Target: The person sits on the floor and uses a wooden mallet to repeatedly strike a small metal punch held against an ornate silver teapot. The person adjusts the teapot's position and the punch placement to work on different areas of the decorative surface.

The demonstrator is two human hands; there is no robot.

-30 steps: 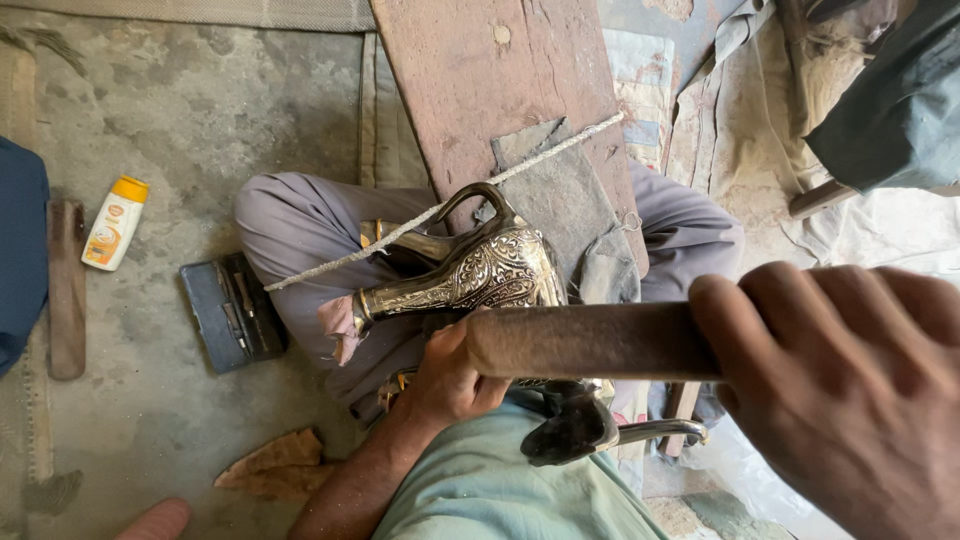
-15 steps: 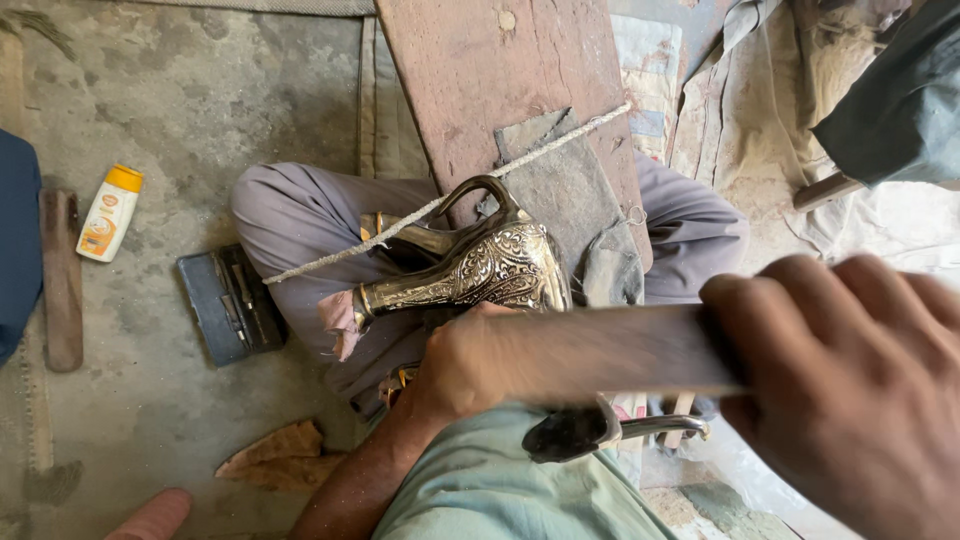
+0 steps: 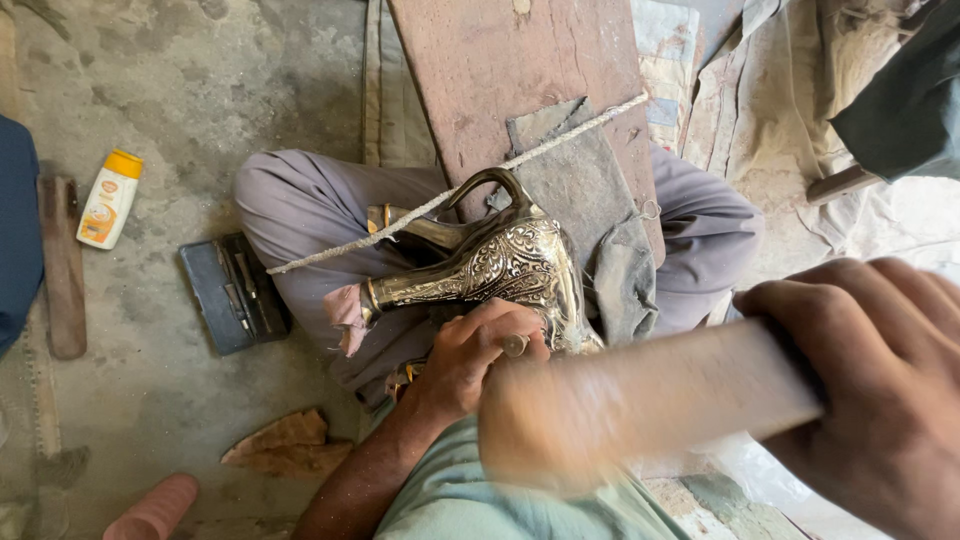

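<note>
Engraved metal jug just above left hand

One pkg only: small white plastic squeeze bottle w/ orange-yellow cap, lying flat on the grey concrete floor at far left. Cap points up-frame, slightly tilted. Its label is orange and white, front side up. Just right of a long brown wooden piece. No signs, no screens.
</note>
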